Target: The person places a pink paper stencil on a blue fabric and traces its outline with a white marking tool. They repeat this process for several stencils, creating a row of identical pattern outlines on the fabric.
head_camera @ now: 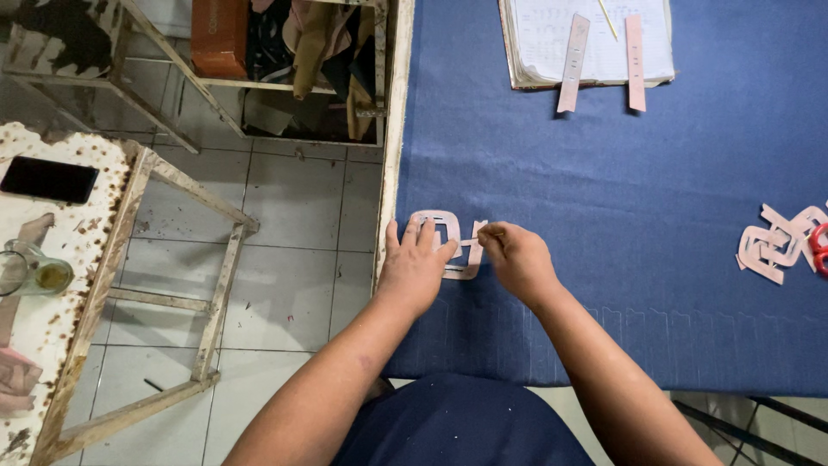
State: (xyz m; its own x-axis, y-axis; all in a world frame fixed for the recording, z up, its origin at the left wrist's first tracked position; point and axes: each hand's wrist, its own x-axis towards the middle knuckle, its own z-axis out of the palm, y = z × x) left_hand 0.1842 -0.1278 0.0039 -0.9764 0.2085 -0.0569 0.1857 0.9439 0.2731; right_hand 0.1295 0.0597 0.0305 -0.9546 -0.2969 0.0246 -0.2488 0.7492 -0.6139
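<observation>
A pale pink cut-out template (442, 229) lies on the blue cloth (621, 216) near the table's left edge. My left hand (415, 267) presses flat on it, fingers spread over the shape. My right hand (515, 257) is just to its right, fingers pinched on a small thin marking tool whose tip touches the template's edge. The tool itself is mostly hidden by the fingers. Faint traced outlines run in a row along the cloth's near edge.
A pile of pink cut-out pieces (776, 243) lies at the right, with a red scissor handle (819, 248) beside it. An open notebook (586, 39) with two pink strips sits at the far edge. Left of the table stand a worn side table with a phone (48, 179) and a glass mug (33, 272).
</observation>
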